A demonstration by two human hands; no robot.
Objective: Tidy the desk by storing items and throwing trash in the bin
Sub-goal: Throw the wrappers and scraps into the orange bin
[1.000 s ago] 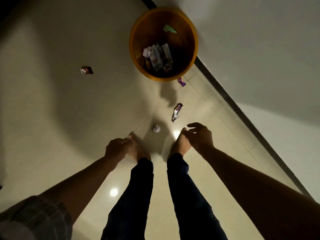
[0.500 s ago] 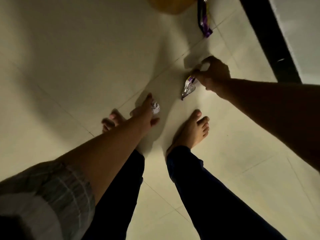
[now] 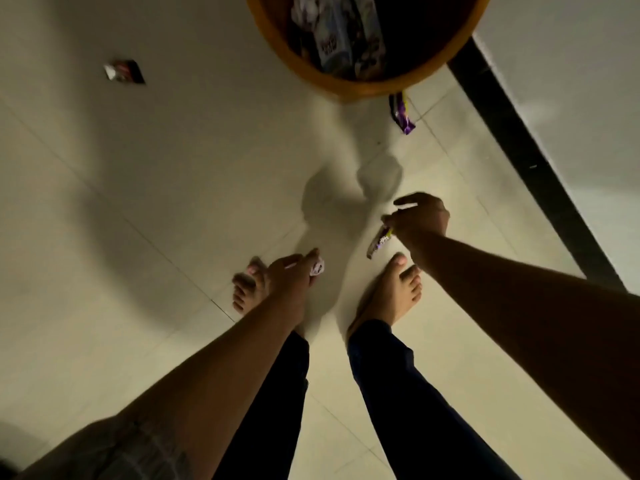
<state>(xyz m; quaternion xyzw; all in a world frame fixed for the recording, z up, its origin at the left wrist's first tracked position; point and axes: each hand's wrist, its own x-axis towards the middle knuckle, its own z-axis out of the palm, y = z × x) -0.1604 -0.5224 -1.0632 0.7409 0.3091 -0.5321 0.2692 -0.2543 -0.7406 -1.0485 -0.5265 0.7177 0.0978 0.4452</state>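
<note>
My left hand (image 3: 291, 275) is shut on a small crumpled white paper ball (image 3: 317, 267), held above my left foot. A silver and purple snack wrapper (image 3: 378, 243) dangles from my right hand (image 3: 420, 216), which pinches its top end. The orange bin (image 3: 367, 85) stands ahead at the top, cut off by the frame, with cartons and wrappers inside. Both hands are well short of the bin's rim.
A purple wrapper (image 3: 401, 114) lies on the floor just in front of the bin. A red and silver wrapper (image 3: 124, 71) lies far left on the tiles. A dark skirting strip (image 3: 526, 161) runs along the wall at right. My bare feet stand on the tiled floor.
Both hands reached down, took the paper ball and the snack wrapper off the floor, and have lifted them. The view has swung up, so the bin is back in sight.
</note>
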